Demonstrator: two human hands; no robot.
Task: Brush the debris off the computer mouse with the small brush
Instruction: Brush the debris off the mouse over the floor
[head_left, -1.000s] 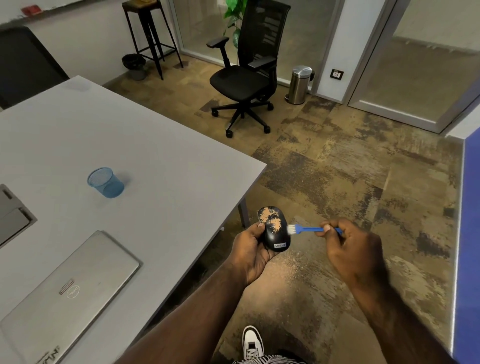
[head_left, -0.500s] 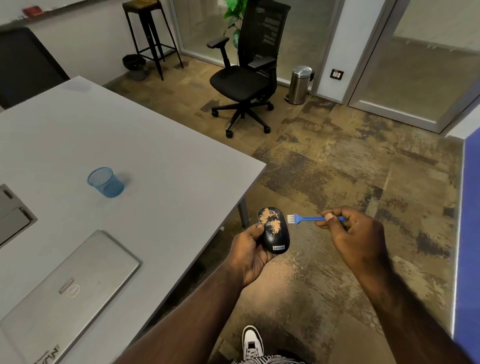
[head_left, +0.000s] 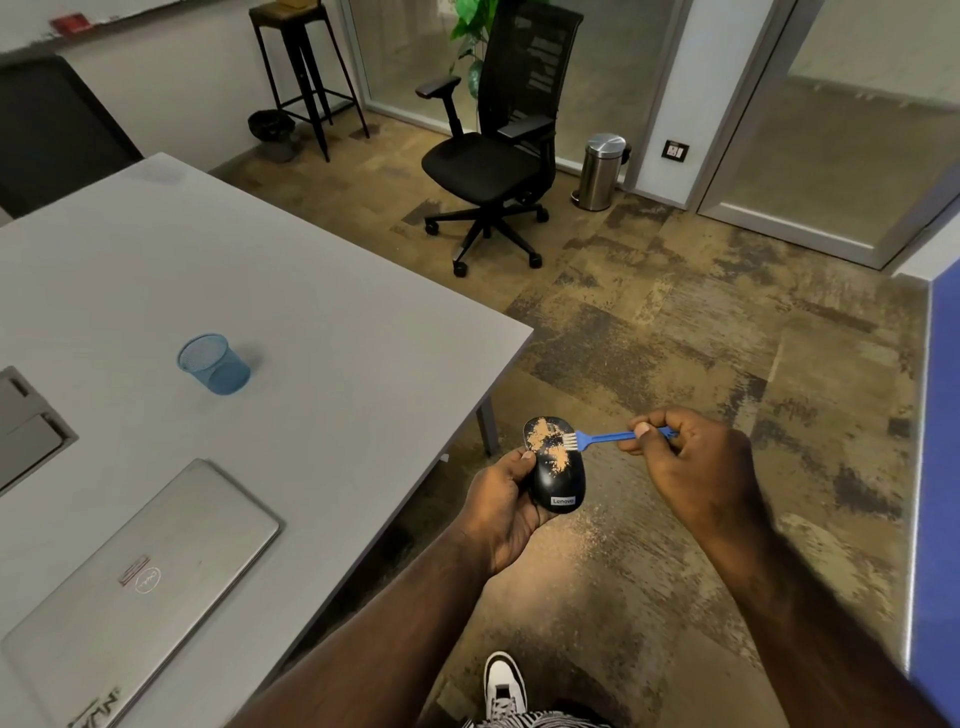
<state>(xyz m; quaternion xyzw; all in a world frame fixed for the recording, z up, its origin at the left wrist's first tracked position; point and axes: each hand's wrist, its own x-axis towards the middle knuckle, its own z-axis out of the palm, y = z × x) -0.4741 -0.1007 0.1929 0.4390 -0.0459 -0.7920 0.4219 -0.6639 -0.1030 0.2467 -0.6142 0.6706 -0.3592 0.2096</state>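
Left hand (head_left: 501, 512) cradles the mouse (head_left: 555, 470) over the floor beside the table (head_left: 311, 332), right hand (head_left: 685, 457) pinching the brush (head_left: 597, 439) at the debris (head_left: 548, 444); risk: a hard stroke may dislodge the loosely held mouse.

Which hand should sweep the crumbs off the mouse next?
The right hand. It already pinches the brush, whose bristles sit on the crumbs atop the mouse. The left hand is busy holding the mouse.

Cup (head_left: 214, 364) behind laptop (head_left: 140, 582) on table (head_left: 322, 322); chair (head_left: 493, 150) beyond.
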